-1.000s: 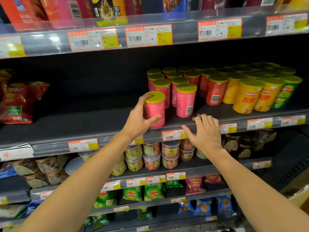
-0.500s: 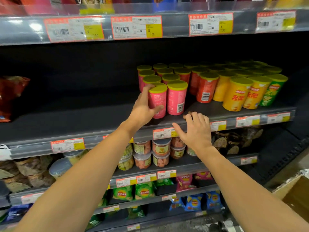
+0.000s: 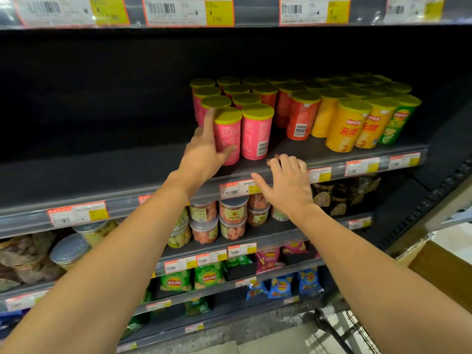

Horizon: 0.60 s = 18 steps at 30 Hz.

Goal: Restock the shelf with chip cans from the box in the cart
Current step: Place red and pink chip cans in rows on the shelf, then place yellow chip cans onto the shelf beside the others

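Supermarket shelving filled the view, with a dark shelf deck (image 3: pixel 102 172) at chest height carrying rows of lidded chip cans. The left hand (image 3: pixel 204 154) lay against the front pink can (image 3: pixel 227 135), its fingers extended and spread up the can's left side and the thumb under its lower front; nothing was clasped, though motion blur left the exact contact uncertain. That can stood upright at the shelf front, touching its pink neighbour (image 3: pixel 256 131) to the right of the fingers. The right hand (image 3: pixel 286 185) rested on the shelf lip (image 3: pixel 357 167), fingers loosely bent over the edge and holding nothing.

Assessment: the can appeared light and rigid, with a smooth printed wall likely to slip under a loose hold. A grip around mid-body would suit; the yellow-green lid might lift off if pulled.

Beyond the fingertips stood further pink cans; right of the fingers were orange cans (image 3: pixel 301 116), yellow cans (image 3: pixel 350 125) and a green can (image 3: pixel 397 121). Left of the fingers the deck lay bare, so nothing obstructed placement there. Below the hands sat plastic snack tubs (image 3: pixel 231 215), and a cardboard box corner (image 3: pixel 434 267) showed at lower right.
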Available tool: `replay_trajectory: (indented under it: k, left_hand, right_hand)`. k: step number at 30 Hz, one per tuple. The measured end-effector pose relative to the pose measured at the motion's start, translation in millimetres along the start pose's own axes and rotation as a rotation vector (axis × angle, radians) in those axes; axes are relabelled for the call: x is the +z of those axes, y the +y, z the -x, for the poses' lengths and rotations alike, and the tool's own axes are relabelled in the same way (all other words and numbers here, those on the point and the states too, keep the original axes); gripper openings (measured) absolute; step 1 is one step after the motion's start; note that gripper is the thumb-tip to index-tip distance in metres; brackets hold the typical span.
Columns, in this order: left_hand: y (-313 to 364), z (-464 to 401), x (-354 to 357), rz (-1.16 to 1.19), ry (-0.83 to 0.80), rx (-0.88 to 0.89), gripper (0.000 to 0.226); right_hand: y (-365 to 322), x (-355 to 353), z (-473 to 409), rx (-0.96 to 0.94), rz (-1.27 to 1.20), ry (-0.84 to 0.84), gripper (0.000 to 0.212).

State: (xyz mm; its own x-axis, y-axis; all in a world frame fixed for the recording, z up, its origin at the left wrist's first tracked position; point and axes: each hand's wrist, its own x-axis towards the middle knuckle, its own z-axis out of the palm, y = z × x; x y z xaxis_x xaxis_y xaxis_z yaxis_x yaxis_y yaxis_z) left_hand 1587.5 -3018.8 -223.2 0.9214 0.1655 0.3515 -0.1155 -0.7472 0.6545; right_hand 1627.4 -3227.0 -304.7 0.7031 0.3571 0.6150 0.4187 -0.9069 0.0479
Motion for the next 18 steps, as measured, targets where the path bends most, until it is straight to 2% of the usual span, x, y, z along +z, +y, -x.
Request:
replay_trajectory:
  k: [3, 5, 8, 11, 13, 18]
  left_hand:
    - [10.0, 15.7, -4.1, -0.044, 0.085, -0.017, 0.114]
    - [16.8, 27.4, -5.9, -0.148, 0.184, 0.077, 0.102]
    - [31.2, 48.9, 7.2, -0.387, 0.253, 0.355, 0.075]
    - [56.2, 71.8, 44.9, -0.583, 0.107, 0.709, 0.051]
    - [75.0, 86.8, 79.2, -0.707, -0.043, 0.887, 0.047]
    - [134.0, 131.4, 162.6, -0.817, -0.342, 0.874, 0.066]
  right_hand:
    - [3.8, -3.3, -0.4, -0.032, -0.039, -0.058, 0.067]
    - [8.5, -7.6, -0.1, -0.071, -0.074, -0.111, 0.074]
    - [16.5, -20.4, 12.4, -0.132, -0.092, -0.247, 0.081]
    - [32.7, -26.3, 45.7, -0.109, -0.154, -0.260, 0.077]
    - [53.4, -28.7, 76.7, -0.079, -0.157, -0.275, 0.076]
    - [117.7, -52.5, 179.8, 0.151, -0.104, -0.421, 0.072]
